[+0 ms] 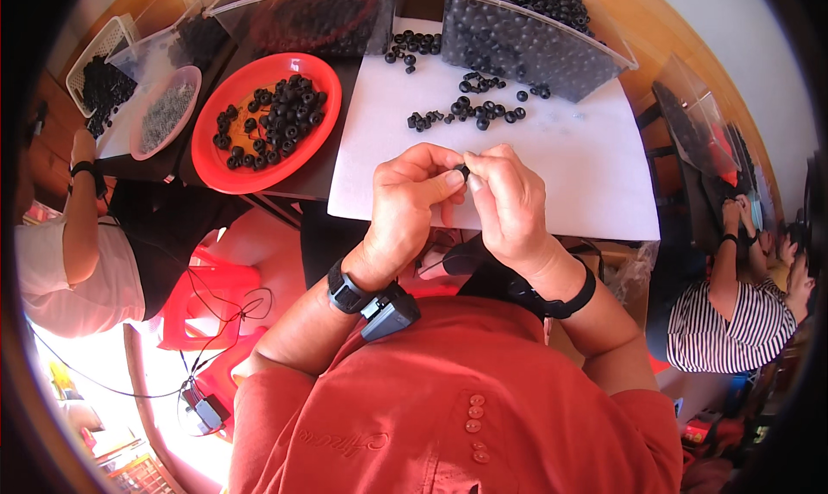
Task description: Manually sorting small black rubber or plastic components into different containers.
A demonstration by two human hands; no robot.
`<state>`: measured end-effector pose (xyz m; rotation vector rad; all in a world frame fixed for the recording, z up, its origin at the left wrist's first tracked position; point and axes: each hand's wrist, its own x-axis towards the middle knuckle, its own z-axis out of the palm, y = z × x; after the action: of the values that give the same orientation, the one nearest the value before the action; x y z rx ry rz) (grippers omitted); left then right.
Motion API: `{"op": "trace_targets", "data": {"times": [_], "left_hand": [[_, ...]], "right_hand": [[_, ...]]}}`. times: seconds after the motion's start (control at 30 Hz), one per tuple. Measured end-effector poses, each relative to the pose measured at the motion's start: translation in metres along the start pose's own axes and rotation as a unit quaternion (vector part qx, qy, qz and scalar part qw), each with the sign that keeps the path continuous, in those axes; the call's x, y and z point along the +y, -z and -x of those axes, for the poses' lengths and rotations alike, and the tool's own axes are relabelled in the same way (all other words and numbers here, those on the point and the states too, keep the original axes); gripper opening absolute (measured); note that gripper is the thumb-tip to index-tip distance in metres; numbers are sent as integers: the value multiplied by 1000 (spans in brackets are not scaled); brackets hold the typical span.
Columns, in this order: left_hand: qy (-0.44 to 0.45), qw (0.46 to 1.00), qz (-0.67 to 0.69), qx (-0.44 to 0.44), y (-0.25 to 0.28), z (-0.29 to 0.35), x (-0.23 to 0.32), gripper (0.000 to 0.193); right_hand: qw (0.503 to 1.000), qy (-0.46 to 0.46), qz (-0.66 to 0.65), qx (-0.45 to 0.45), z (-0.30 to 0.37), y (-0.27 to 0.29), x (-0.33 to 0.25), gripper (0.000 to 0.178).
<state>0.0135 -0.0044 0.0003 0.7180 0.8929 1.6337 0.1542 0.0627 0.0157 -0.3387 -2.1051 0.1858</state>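
Observation:
Both hands meet over the near edge of a white-topped table (362,179). Between the fingertips sits a small round black part (464,171), mostly covered by my fingers. My left hand (412,192) pinches it with thumb and index finger. From the other side, the thumb and fingers of my right hand (509,199) close on the same piece. Just beyond my fingers, small black parts (464,110) lie loose on the white surface, some round like beads, some smaller. A further cluster of round black parts (410,46) lies behind them.
Left of the white surface stands a red plate (207,162) with round black parts. Clear plastic bins (535,50) full of black parts line the back. A pink bowl (164,119) holds small pale pieces. Co-workers sit at left (82,261) and right (733,313). A red stool (211,300) and cables are below left.

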Motion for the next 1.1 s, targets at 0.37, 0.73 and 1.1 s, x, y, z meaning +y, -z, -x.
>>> {"op": "trace_targets", "data": {"times": [0.37,0.73,1.1], "left_hand": [[-13,999,-44,-27,1,-5,-1,12],[48,984,-157,-69,-8,-3,10,14],[18,981,-191,-44,-8,6,17,13]], "right_hand": [[991,-84,94,38,7,-20,-4,26],[995,-77,57,38,12,-4,1,27],[990,-114,-9,79,13,-7,-11,23]]}}
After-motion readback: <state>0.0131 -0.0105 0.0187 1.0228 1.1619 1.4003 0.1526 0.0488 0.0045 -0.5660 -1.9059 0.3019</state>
